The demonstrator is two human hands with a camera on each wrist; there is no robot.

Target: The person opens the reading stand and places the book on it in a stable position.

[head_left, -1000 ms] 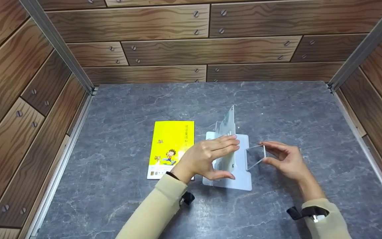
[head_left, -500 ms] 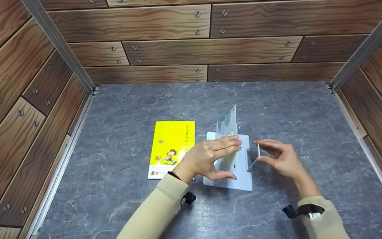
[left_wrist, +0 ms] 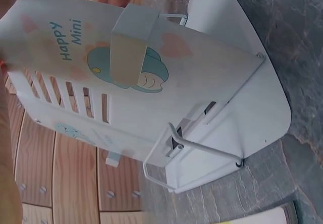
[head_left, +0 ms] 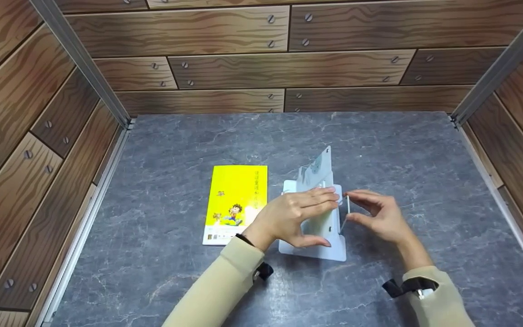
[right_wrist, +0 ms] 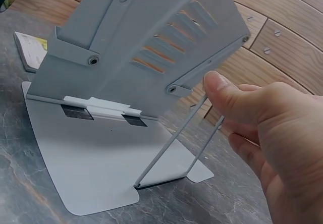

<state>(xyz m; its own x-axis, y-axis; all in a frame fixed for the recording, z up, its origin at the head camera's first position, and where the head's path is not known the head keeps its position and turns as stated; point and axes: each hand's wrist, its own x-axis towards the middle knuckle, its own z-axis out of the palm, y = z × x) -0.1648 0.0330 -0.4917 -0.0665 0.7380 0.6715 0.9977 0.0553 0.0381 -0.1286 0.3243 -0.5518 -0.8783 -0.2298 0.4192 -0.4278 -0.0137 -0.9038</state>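
A pale metal book stand stands right of centre in the head view, its flat base (head_left: 313,253) on the table and its slotted panel (head_left: 317,178) raised at a tilt. The straight fingers of my left hand (head_left: 295,217) lie against the panel, tips at its upper edge, thumb spread apart. With thumb and fingers my right hand (head_left: 379,217) pinches the wire support leg (right_wrist: 171,141), hinged at the base's edge and raised behind the panel. In the left wrist view, the panel's printed front (left_wrist: 197,77) carries a box-shaped clip (left_wrist: 133,45), with a bent wire page holder (left_wrist: 209,150) below.
A yellow picture book (head_left: 232,190) lies flat just left of the stand, partly behind my left hand. Grey marbled tabletop (head_left: 175,281) surrounds both. Wood-patterned walls (head_left: 225,72) enclose the back and sides.
The panel has tilted to the right along with my left hand. My right hand has moved left, swinging the wire leg up closer to the panel.
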